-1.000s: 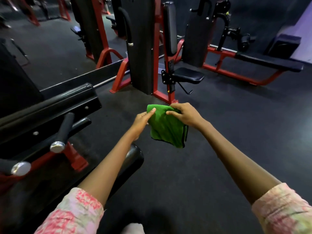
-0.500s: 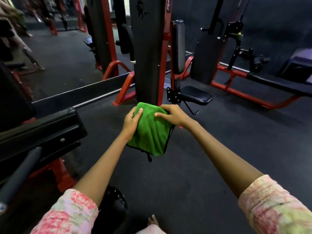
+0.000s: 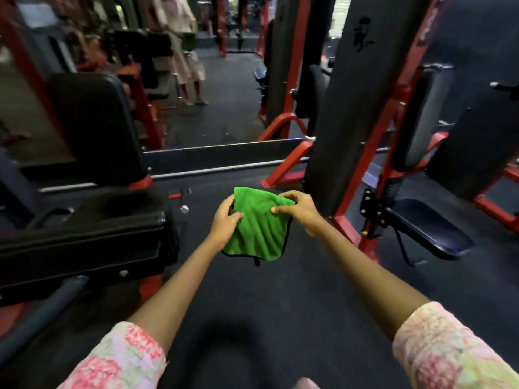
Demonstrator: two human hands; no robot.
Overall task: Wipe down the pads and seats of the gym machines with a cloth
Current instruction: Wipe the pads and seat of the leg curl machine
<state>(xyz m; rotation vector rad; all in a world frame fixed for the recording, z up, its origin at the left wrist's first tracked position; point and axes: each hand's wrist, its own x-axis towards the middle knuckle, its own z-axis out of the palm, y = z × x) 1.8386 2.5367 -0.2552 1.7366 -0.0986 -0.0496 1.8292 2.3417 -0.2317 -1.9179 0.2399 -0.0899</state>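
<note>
Gym machines stand all round the person: a tall black and red weight stack point(image 3: 362, 102) rises far and to the right, a long black padded bench point(image 3: 84, 237) lies low on the left with a black back pad point(image 3: 95, 122) upright behind it, and a small dark seat point(image 3: 429, 231) juts out on the right at the foot of a narrow upright pad point(image 3: 429, 113). None of these is being touched; the green cloth point(image 3: 258, 226) hangs in mid-air over the dark rubber floor point(image 3: 280, 299), between the bench and the seat and near neither. The left hand point(image 3: 224, 217) grips its left edge with fingers curled round the fabric, and the right hand point(image 3: 297, 209) pinches the upper right corner between thumb and fingertips, so the cloth drapes down in soft ridges with a small black tag dangling at the bottom. To my eye the step in hand is readying the cloth, and it would go best folded flat into a pad that fills the palm, with the black-bound hem and tag tucked inward so only soft pile meets the vinyl. From there the seat on the right looks the closest surface; long overlapping strokes from its far end toward the near end, then up the narrow pad behind it, should cover it without missing the edges. A figure stands far off on the left, blurred.
</note>
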